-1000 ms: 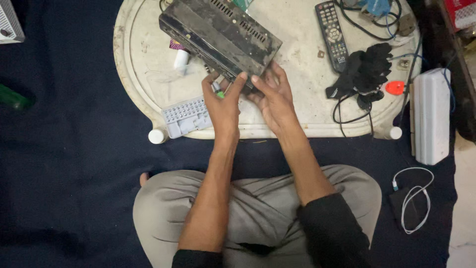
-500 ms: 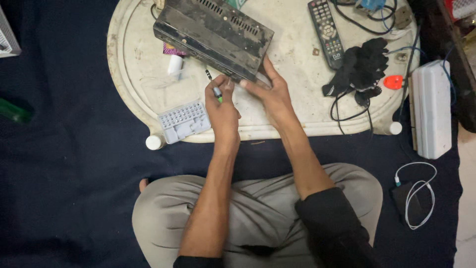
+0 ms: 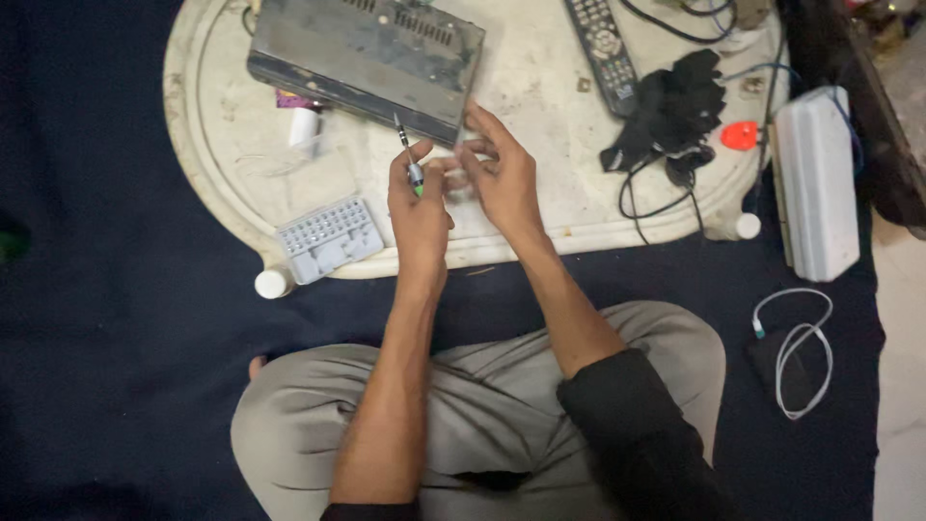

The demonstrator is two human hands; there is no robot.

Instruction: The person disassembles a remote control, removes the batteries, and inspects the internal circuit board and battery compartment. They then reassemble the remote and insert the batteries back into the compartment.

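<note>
My left hand (image 3: 418, 203) grips a small screwdriver (image 3: 406, 154) with a green band, its thin tip pointing up toward the near edge of a dusty dark electronics box (image 3: 367, 58). The box lies flat on a worn white oval tray table (image 3: 540, 207). My right hand (image 3: 497, 174) hovers beside the left, fingers spread and curled, fingertips close to the box's near right corner and to the screwdriver handle. Whether it pinches something small I cannot tell.
A grey bit case (image 3: 328, 238) lies at the table's near edge, a white tube (image 3: 304, 127) by the box. A black remote (image 3: 605, 41), black cloth with cables (image 3: 670, 106) and a red disc (image 3: 740, 135) are right. A white box (image 3: 815, 183) and coiled white cable (image 3: 796, 352) lie on dark cloth.
The box was tilted up in both hands; now it lies flat on the table. Both hands have drawn back toward me, the left now holding the screwdriver upright.
</note>
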